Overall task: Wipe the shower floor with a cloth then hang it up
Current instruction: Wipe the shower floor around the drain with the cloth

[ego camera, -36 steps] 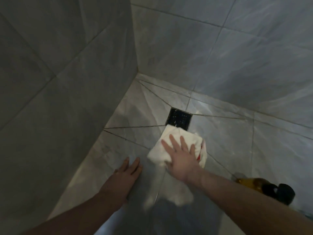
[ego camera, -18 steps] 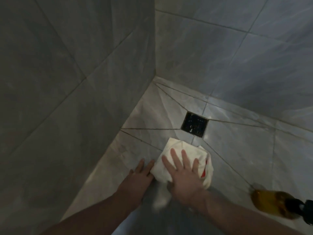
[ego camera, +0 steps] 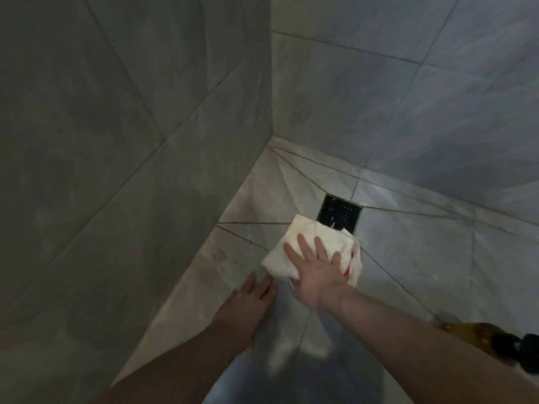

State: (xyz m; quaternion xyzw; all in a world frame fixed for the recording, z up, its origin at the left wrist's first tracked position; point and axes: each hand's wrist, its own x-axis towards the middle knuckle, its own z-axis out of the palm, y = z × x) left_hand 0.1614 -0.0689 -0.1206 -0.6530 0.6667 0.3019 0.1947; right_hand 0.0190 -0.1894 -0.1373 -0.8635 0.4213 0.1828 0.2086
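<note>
The cloth [ego camera: 313, 252] is being pressed flat-fingered on the floor [ego camera: 408, 243] by the right hand [ego camera: 316, 272]; the left hand [ego camera: 250, 298] is being rested open; hanging is not yet done

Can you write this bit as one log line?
step: wiping | right hand: flat on white crumpled cloth beside black square drain | left hand: on floor

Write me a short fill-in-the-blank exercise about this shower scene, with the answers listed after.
1. The right hand presses flat on the crumpled white cloth with red marks, its fingers spread and ____.
2. The far edge of the cloth lies over one corner of the square black ____.
3. The left hand rests flat on the grey tiled ____.
4. An amber bottle with a ____ cap lies at the lower right.

Answers: straight; drain; floor; black
</note>
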